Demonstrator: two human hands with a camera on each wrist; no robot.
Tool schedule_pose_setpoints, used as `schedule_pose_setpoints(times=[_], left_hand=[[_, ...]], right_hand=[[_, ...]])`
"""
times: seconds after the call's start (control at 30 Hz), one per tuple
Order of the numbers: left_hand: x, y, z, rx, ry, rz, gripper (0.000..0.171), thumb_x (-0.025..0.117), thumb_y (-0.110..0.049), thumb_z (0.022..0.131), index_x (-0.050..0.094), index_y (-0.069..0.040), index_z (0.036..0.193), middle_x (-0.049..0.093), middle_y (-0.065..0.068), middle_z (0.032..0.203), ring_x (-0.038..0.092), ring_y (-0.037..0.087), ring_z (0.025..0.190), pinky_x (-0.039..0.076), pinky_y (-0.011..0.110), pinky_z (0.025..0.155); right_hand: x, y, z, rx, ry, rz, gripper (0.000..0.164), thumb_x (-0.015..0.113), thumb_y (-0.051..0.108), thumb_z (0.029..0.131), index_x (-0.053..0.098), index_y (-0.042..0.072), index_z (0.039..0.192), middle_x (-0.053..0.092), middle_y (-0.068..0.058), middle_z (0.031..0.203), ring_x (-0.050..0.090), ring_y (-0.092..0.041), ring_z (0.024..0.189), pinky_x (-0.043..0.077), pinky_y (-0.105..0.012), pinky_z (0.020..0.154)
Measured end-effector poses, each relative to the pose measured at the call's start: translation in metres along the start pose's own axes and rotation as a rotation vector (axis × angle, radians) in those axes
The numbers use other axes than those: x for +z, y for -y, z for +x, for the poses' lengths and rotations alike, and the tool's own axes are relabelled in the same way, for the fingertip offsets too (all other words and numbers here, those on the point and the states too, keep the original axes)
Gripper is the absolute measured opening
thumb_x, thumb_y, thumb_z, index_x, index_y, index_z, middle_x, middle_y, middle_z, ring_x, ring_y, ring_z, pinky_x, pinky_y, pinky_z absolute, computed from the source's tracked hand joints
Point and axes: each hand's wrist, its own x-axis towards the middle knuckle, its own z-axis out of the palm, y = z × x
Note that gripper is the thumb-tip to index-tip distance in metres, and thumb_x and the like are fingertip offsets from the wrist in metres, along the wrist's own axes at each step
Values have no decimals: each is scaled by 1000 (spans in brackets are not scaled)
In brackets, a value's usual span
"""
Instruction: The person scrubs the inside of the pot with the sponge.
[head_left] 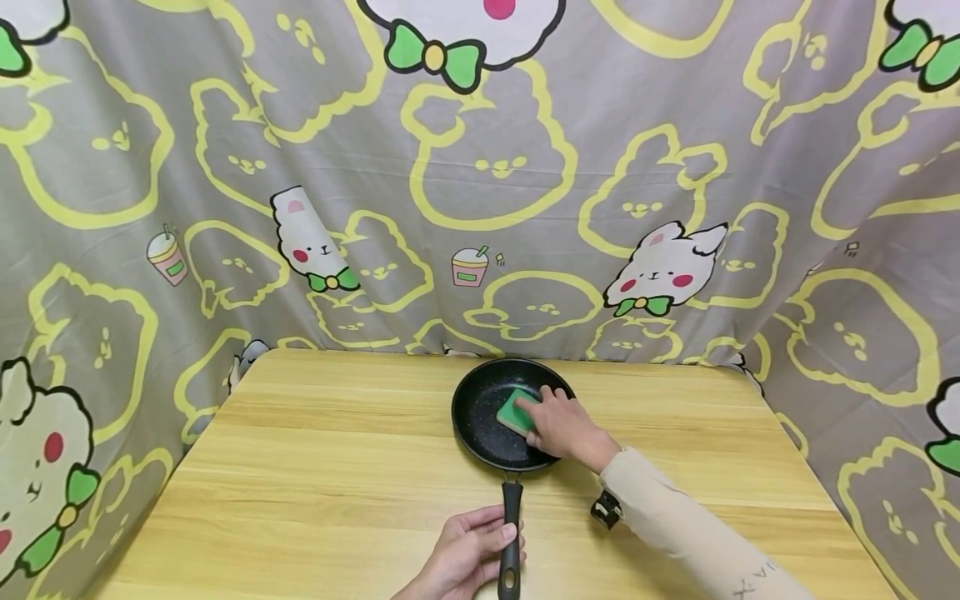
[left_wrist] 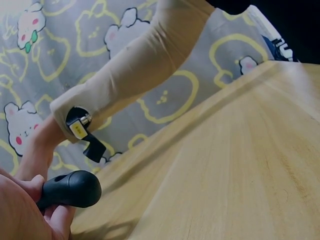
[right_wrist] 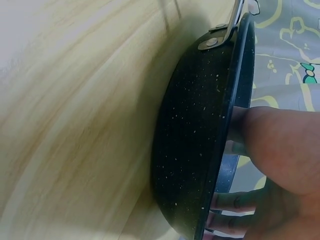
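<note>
A black frying pan (head_left: pixel 480 425) with pale speckles sits toward the back of the wooden table, its handle (head_left: pixel 512 500) pointing at me. My left hand (head_left: pixel 472 550) grips that handle near its end, thumb laid across the top. In the left wrist view the rounded handle end (left_wrist: pixel 80 189) sticks out past the thumb. Inside the pan, my right hand (head_left: pixel 562 423) holds a green-topped sponge (head_left: pixel 517 412) against the base, index finger on top and thumb at its near edge. The right wrist view has the right hand (right_wrist: pixel 275 170) reaching over the rim, the sponge mostly hidden.
The wooden table (head_left: pixel 315 467) stretches out around the pan on both sides. A patterned curtain (head_left: pixel 495 250) hangs behind and along the sides. Under the right sleeve (head_left: pixel 675 517) hangs a small black wrist device (head_left: pixel 606 509), close over the table.
</note>
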Motion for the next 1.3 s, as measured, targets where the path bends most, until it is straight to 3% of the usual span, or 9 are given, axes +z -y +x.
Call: schedule_pose_setpoints(times=[0.27,0.67,1.3], left_hand=[[0,0,0,-3,2,-4,43,67,3,97,54,16,135,69,17,111,70,18,90,61,42,88],[1,-1,-1,-14,7,-6,45,67,2,97,52,17,136,69,17,111,70,18,90,61,42,88],[-2,1,0,-17,23,-3,44,65,1,99,51,16,137,68,15,108,70,17,87,62,39,86]], right_hand=[[-1,2,-4,-14,-4,51,53,79,26,91,60,16,139,57,-23,107,52,-32,82,55,-48,62],[-2,5,-9,-19,23,122,54,78,26,92,59,14,141,58,-30,121,57,-39,94,57,-55,74],[2,14,-11,-31,38,203,49,75,25,94,60,17,140,60,-25,119,59,-36,97,56,-50,76]])
